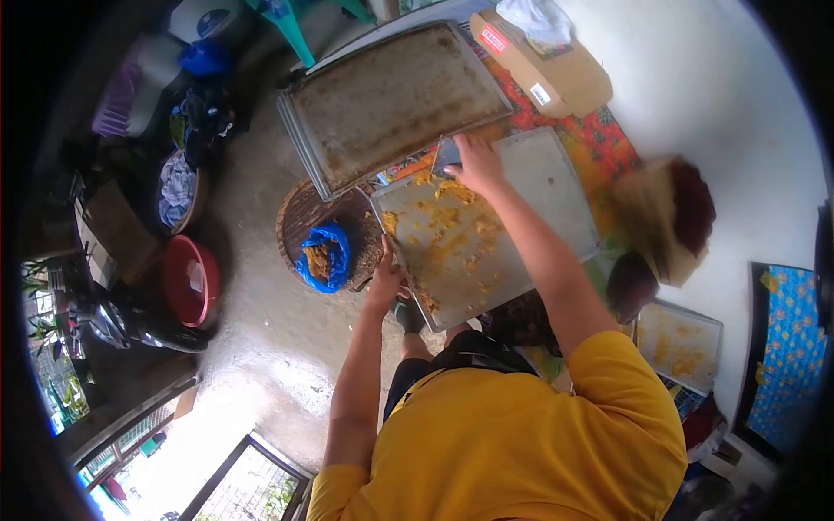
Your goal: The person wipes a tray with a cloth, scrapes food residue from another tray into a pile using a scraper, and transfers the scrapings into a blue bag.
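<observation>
A metal tray (547, 178) smeared with yellow crumbs lies tilted in front of me. My left hand (385, 280) grips its near-left edge. My right hand (478, 165) reaches across to the tray's far-left corner and is closed on a flat metal scraper (446, 156), whose blade rests on the yellow residue (452, 226). Just left of the tray, an open blue plastic bag (323, 256) with yellow scraps inside sits in a round woven basket (300, 213) on the floor.
A stack of larger, stained trays (391, 95) lies beyond. A cardboard box (547, 69) sits on a red floral cloth (599, 139). Another crumb-covered tray (682, 343) is at the right. A red basin (187, 278) and bowls of cloth stand on the concrete floor at the left.
</observation>
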Available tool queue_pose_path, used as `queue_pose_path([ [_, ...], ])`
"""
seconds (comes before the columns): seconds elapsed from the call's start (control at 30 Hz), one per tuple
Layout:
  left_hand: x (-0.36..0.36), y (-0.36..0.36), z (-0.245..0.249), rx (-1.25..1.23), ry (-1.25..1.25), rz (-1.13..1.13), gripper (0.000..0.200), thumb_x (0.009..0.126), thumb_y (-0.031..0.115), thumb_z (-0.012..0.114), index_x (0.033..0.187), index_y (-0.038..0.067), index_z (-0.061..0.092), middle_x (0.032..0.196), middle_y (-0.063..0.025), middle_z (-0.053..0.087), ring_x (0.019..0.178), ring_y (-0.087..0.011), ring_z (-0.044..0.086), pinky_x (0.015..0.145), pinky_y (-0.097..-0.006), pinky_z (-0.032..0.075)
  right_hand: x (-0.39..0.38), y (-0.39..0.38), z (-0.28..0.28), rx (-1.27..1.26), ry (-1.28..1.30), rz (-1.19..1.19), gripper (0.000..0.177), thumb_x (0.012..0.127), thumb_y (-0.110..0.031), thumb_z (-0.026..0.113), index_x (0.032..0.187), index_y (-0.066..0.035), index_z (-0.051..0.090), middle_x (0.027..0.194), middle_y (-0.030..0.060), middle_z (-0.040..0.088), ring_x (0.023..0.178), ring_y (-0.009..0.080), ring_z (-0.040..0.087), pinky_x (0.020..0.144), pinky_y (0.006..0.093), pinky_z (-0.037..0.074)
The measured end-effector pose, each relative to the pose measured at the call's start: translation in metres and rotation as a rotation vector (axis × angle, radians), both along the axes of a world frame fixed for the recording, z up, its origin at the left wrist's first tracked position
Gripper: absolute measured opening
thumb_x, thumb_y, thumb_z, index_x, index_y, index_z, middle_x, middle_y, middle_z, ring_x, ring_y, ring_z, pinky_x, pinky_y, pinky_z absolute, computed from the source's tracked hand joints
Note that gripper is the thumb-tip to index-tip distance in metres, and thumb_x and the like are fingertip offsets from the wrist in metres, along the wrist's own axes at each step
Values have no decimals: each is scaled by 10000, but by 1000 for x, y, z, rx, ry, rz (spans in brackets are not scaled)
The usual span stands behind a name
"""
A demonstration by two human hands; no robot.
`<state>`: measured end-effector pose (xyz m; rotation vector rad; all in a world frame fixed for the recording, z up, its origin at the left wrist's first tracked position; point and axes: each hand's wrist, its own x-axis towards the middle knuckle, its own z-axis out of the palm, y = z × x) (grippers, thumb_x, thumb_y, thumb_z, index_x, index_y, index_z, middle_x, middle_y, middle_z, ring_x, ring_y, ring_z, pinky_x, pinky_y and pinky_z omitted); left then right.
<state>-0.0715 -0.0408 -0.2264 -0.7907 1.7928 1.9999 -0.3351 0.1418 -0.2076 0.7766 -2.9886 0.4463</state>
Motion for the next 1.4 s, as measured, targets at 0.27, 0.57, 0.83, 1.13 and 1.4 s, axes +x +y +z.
queue_pose_path([
  [0.27,2,-4,-10,-14,17,-54,856,884,15,495,1497,234,-60,985,-123,640,674,-114,587,458,-233,497,-24,41,-5,-55,-81,-170,658,731,-419,750,1228,-121,439,1183,108,557,1115,287,538,902,507,402],
  [0.57,1,-3,-8,59,45,22,882,829,-48,466,1505,246,-20,777,-84,607,535,-109,532,434,-274,482,-3,-32,7,50,-217,115,618,747,-439,732,1184,-120,436,1211,85,547,1171,290,503,943,519,392],
  [0.83,-3,4,-1,21,26,59,872,817,-73,454,1509,197,-2,766,-85,614,520,-111,535,435,-276,483,24,-43,-4,88,-303,219,732,788,-457,690,1331,-83,371,1329,109,501,1238,299,467,984,517,359],
  [1.13,-4,6,4,-74,27,-13,874,866,-31,481,1499,309,-16,809,-105,620,568,-131,554,452,-299,504,7,59,11,35,-211,-256,654,790,-440,693,1251,-68,417,1120,163,615,1043,315,600,858,488,449],
  [1.4,-5,7,6,-65,4,-21,881,860,-17,480,1496,316,-31,794,-101,613,556,-135,555,433,-291,503,13,102,10,-189,-394,-432,614,743,-284,757,1203,-38,433,1090,198,613,1065,366,577,853,474,456],
])
